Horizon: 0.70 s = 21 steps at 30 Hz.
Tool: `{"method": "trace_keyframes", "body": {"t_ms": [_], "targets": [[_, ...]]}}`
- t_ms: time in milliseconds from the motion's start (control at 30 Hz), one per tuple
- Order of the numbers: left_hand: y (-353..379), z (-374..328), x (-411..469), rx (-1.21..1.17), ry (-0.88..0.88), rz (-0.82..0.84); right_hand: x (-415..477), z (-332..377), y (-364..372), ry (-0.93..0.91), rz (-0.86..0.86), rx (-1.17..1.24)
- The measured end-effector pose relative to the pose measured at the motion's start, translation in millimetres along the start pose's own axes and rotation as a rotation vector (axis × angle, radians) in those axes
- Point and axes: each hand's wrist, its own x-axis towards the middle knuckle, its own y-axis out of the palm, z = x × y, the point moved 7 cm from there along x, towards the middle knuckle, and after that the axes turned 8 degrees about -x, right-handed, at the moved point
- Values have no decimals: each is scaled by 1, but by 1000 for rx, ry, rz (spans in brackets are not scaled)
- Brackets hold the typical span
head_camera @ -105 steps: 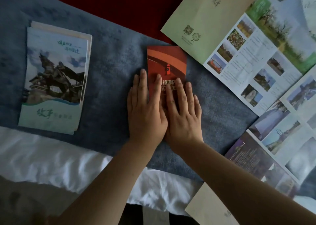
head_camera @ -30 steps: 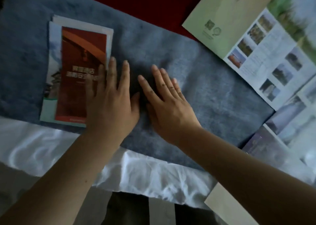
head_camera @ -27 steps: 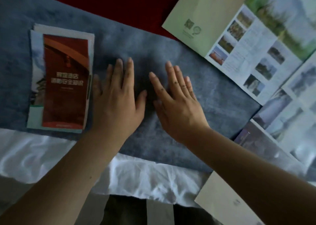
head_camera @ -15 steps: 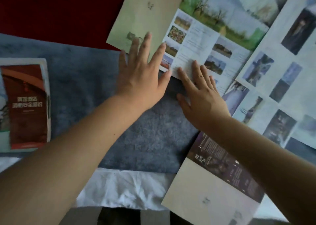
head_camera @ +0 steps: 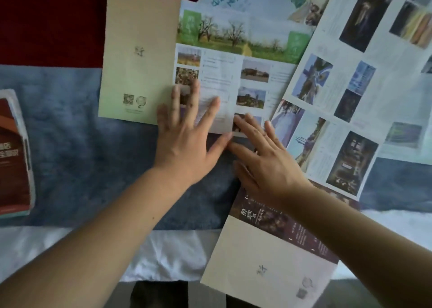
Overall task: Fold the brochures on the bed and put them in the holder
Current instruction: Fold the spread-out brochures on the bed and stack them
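An unfolded green brochure with a beige-green cover panel and landscape photos lies flat at the top middle of the bed. My left hand rests on its lower edge, fingers spread, holding nothing. My right hand lies flat beside it, fingertips touching the same edge. A folded red brochure sits on a folded pile at the far left. A purple and cream brochure lies partly under my right forearm. No holder is in view.
More unfolded brochures overlap across the right side. A grey-blue blanket covers the bed, with a red band at the back and a white sheet along the near edge.
The red brochure went from under both hands to the top of the left pile. Both hands then moved right and forward onto the green brochure, which now lies straighter.
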Motion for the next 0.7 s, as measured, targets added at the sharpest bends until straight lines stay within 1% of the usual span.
{"method": "trace_keyframes", "body": {"t_ms": [33,100,167,200,267,333,400,433,500,600,700], "targets": [[9,-5,-6,19,12,6,-11,-6,3,51,1,-37],[22,-8,-15,61,19,13,-35,-23,9,218,20,-76],[28,-9,-17,72,14,3,-55,-41,16,397,60,-39],[29,-9,-17,70,9,-4,-60,-48,18,458,80,-19],[30,-12,-16,65,-13,-13,-59,-54,20,538,81,18],[29,-16,-15,55,-37,-21,-45,-53,17,629,32,85],[26,-21,-11,23,-54,-29,-23,-46,14,681,-9,130],[23,-24,-9,-3,-51,-37,-12,-41,14,679,-20,137],[13,-31,-1,-46,-32,-59,7,-32,13,607,-31,134],[-6,-40,17,-66,-15,-110,16,-23,11,415,-23,141],[-21,-44,38,-50,5,-147,7,-29,10,216,62,84]]}}
